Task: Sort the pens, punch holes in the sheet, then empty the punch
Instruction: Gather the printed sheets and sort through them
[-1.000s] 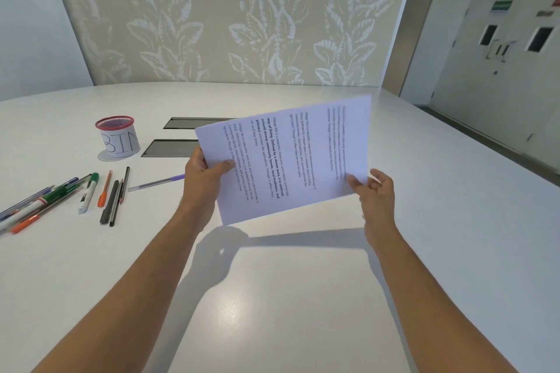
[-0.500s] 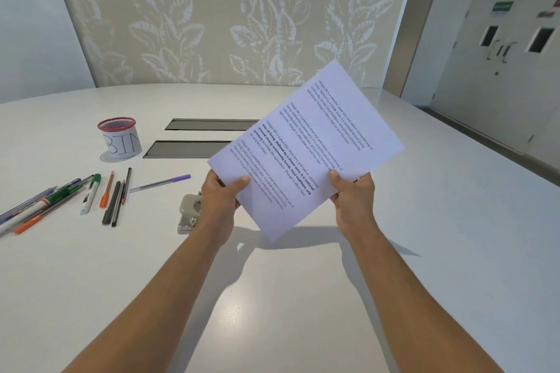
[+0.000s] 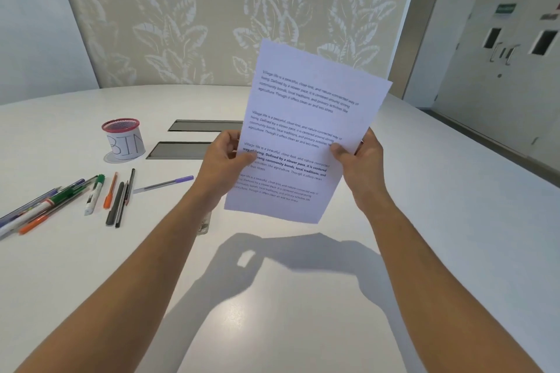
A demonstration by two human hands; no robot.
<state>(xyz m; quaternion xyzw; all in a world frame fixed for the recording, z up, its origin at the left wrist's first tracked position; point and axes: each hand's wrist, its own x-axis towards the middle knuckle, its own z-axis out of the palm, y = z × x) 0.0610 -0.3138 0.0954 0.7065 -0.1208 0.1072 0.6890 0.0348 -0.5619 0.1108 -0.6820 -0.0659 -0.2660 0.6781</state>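
The person holds a white printed sheet of paper (image 3: 306, 136) up in front of them, clear of the white desk (image 3: 424, 251), nearly upright and leaning a little to the right, its blocks of dark text facing them. The left hand (image 3: 225, 165) pinches the sheet's left edge, thumb pressed on the printed face and the fingers curled behind it. The right hand (image 3: 357, 157) pinches the right edge the same way, thumb on the front and the other fingers hidden behind the paper. Both bare forearms reach up from the bottom of the view, and their shadow and the sheet's fall on the desk below. Just under the left wrist a sliver of a pale metal hole punch (image 3: 203, 225) shows on the desk, mostly hidden by the arm. To the left lie the pens: a slim pen with a purple cap (image 3: 163, 184) lies by itself nearest the left hand, then a black pen (image 3: 115, 203) beside an orange pen (image 3: 109, 191), a white marker with a green cap (image 3: 94, 194), and farther left a loose fan of more pens (image 3: 39, 209) running off the edge of view. Behind them stands a small red mesh cup wrapped in white paper lettered "BIN" (image 3: 124, 139), near two dark rectangular hatches (image 3: 181, 150) set into the desk.
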